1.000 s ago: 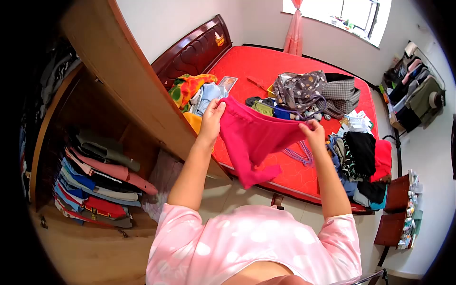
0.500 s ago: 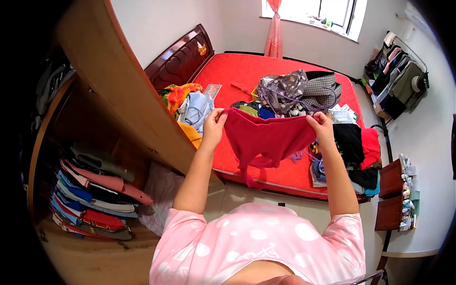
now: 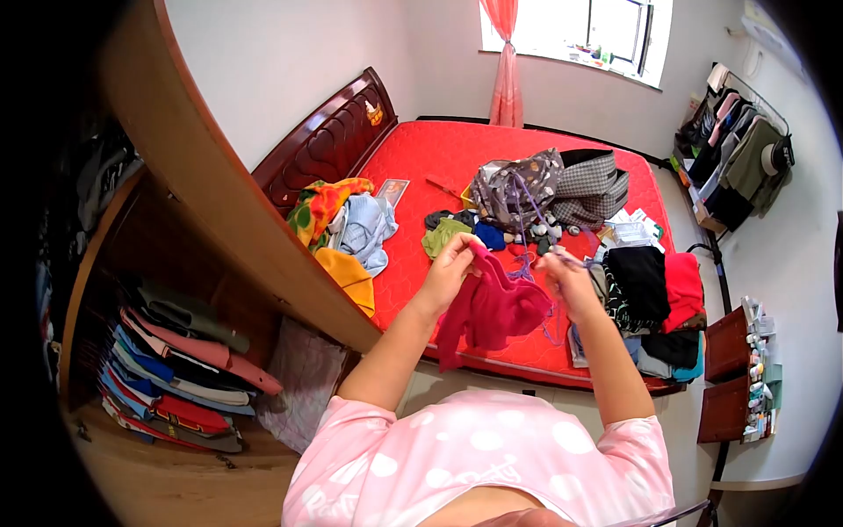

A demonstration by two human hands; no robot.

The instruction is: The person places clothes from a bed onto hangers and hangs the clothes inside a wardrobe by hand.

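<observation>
My left hand (image 3: 453,270) pinches the upper edge of a small magenta garment (image 3: 493,309). The cloth hangs bunched and partly folded over the front of the red bed. To its right, my right hand (image 3: 566,279) is closed, with bent fingers at a thin purple cord (image 3: 587,263); the exact grip is hard to see. More purple cord lies tangled beyond the garment. Behind my hands are a green cloth (image 3: 445,237) and a patterned grey bag (image 3: 518,195).
A red bed (image 3: 421,162) carries folded clothes (image 3: 639,279) at right and loose clothes (image 3: 358,230) at left. An open wardrobe (image 3: 219,184) with stacked clothes (image 3: 176,369) stands close on my left. Small drawers (image 3: 725,406) hang on the right wall.
The magenta garment was stretched between both hands; now only my left hand holds it, bunched and lower. My right hand has let go of it and moved inward to the purple cord.
</observation>
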